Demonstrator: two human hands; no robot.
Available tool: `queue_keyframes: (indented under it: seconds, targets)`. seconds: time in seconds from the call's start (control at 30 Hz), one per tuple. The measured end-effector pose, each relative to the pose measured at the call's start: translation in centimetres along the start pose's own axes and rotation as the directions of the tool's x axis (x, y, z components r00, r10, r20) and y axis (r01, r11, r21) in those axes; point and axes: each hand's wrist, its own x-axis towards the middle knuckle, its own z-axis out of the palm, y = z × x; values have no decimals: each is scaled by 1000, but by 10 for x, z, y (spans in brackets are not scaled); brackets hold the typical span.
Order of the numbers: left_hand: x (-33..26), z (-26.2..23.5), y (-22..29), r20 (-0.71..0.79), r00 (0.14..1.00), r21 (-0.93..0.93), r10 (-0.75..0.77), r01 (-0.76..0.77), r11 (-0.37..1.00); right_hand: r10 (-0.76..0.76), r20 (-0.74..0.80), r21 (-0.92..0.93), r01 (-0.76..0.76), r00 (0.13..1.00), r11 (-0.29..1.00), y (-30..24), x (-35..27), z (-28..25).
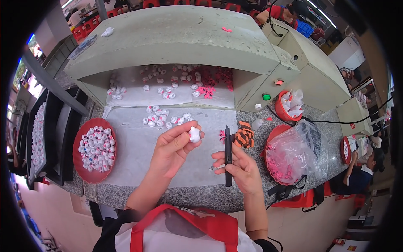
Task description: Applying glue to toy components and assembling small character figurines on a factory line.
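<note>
My left hand point(172, 149) pinches a small rounded white piece point(194, 134) with pink marks between thumb and fingertips, held up over the white sheet point(134, 159). In my right hand point(243, 168) a slim black tool point(228, 157) stands almost upright, its narrow tip pointing away from me. Its exact kind is hard to make out. Beyond my hands, several similar white pieces point(157, 115) lie on the sheet. Just past the black tool are a few small pink pieces point(221, 135) and an orange and black striped cloth point(244, 135).
A grey box-shaped machine point(176, 38) holds more white and pink pieces in its opening. To the left are a red bowl point(79, 161) of white pieces and black trays point(63, 138). A red bowl point(268, 138) with plastic bags and a red basket point(282, 111) stand right. Other people work nearby.
</note>
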Motion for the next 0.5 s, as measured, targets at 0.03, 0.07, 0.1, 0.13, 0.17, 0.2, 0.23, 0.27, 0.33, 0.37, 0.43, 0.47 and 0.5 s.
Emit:
queue_keyframes:
  seconds: [0.03, 0.07, 0.1, 0.13, 0.17, 0.2, 0.23, 0.27, 0.33, 0.37, 0.43, 0.47, 0.5]
  targets:
    - [0, 0, 0, 10, 1000, 1, -6, 6, 1000, 0, -21, 14, 0, 1000, 1000, -2, -3, 2]
    - [1, 0, 0, 20, 1000, 2, -12, 12, 1000, 0, -42, 27, 1, 999, 1000, -4, -5, 4]
    - [0, 0, 0, 19, 1000, -2, -9, 9, 1000, 1, -40, 24, 0, 999, 1000, -5, -7, 3]
    - [0, 1, 0, 21, 1000, -2, -12, 12, 1000, 22, -54, 42, -20, 998, 999, -6, -8, 2]
    - [0, 1, 1, 23, 1000, -2, -15, 15, 1000, 44, -66, 62, -40, 997, 997, -7, -9, 1]
    - [0, 2, 1, 23, 1000, -3, -11, 11, 1000, 44, -63, 59, -40, 997, 997, -6, -10, 0]
    - [0, 2, 0, 17, 1000, -9, -11, 12, 1000, -41, -31, 43, 42, 999, 998, -3, -10, -1]
    - [1, 2, -1, 10, 1000, -14, -12, 12, 1000, -125, 2, 30, 125, 992, 992, -1, -10, -2]
    - [-1, 3, 0, 2, 1000, -5, -18, 18, 1000, -131, -25, -33, 130, 991, 991, -4, -10, 5]
    - [-2, 4, 0, -7, 1000, 6, -25, 25, 1000, -140, -52, -96, 134, 989, 986, -7, -10, 8]
    - [-1, 4, -2, 12, 999, -5, -32, 32, 999, -131, -52, -242, 114, 990, 964, -17, -10, 11]
    - [-2, 4, -3, 38, 998, -16, -45, 46, 999, -128, -59, -386, 96, 990, 918, -20, -9, 11]
    - [-4, 6, -3, 28, 998, -20, -61, 62, 998, -259, 14, -579, 219, 966, 785, -20, -6, 11]
